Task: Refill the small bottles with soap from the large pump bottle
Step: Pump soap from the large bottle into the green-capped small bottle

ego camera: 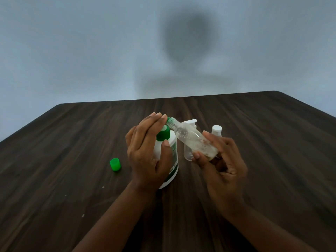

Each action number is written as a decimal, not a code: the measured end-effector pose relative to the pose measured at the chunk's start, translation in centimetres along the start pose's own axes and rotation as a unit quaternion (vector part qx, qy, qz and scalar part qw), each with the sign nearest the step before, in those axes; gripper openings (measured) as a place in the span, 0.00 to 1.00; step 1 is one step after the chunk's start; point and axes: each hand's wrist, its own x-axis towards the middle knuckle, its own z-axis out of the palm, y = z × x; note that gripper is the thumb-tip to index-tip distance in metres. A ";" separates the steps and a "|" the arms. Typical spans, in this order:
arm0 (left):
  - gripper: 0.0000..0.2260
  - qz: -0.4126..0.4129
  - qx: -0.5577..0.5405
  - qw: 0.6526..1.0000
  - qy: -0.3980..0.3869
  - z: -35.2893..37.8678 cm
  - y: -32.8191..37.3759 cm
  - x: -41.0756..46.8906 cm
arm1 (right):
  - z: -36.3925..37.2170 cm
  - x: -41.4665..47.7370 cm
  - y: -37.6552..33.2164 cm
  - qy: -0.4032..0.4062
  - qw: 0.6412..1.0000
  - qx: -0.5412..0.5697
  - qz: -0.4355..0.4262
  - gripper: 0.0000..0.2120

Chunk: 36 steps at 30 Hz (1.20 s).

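Note:
A large white pump bottle [173, 157] with a green collar and pump head stands at the table's middle. My left hand [147, 153] covers its pump, fingers flat on top and thumb against the bottle's shoulder. My right hand [220, 166] holds a small clear bottle [195, 140], tilted, with its open mouth against the green pump nozzle. Pale soap with bubbles lies inside it. A loose green cap [115, 164] rests on the table to the left.
Behind the held bottle stand a second clear small bottle [188, 155] with a white top and a small bottle with a white cap [216, 130]. All of it sits on a dark wooden table [72, 179], whose far edge meets a grey wall.

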 end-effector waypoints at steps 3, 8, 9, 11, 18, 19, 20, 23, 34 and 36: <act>0.15 -0.007 0.005 1.000 0.011 -0.1 0.1 0.1 | -0.1 -0.1 0.0 0.003 1.000 -0.005 0.007 0.18; 0.18 0.021 -0.001 1.000 0.003 0.0 -0.1 -0.2 | 0.1 0.0 -0.2 0.007 1.000 0.001 0.003 0.19; 0.19 0.023 0.006 1.000 -0.005 0.1 -0.2 -0.3 | 0.1 0.0 -0.2 0.004 1.000 0.001 0.002 0.19; 0.20 0.025 0.012 0.999 -0.021 0.1 -0.3 -0.3 | 0.1 0.1 -0.1 0.000 1.000 -0.001 -0.001 0.20; 0.17 -0.002 0.017 1.000 0.008 0.1 0.1 0.1 | 0.0 0.0 -0.3 -0.008 1.000 -0.005 -0.009 0.17; 0.16 -0.006 0.021 1.000 0.011 0.1 0.2 0.2 | 0.0 0.0 -0.2 -0.008 1.000 -0.002 -0.005 0.17; 0.15 -0.009 0.021 1.000 0.013 0.1 0.3 0.2 | 0.0 -0.1 -0.2 -0.007 1.000 0.001 0.001 0.16; 0.15 -0.007 0.015 1.000 0.019 0.2 0.5 0.1 | 0.1 -0.1 -0.3 -0.001 1.000 0.008 0.008 0.17; 0.19 0.013 0.015 1.000 -0.010 0.0 -0.1 -0.3 | 0.2 0.0 -0.3 -0.007 1.000 0.008 -0.003 0.18; 0.17 0.003 0.024 1.000 0.006 0.0 0.2 -0.1 | 0.2 0.0 -0.3 -0.006 1.000 0.004 -0.002 0.18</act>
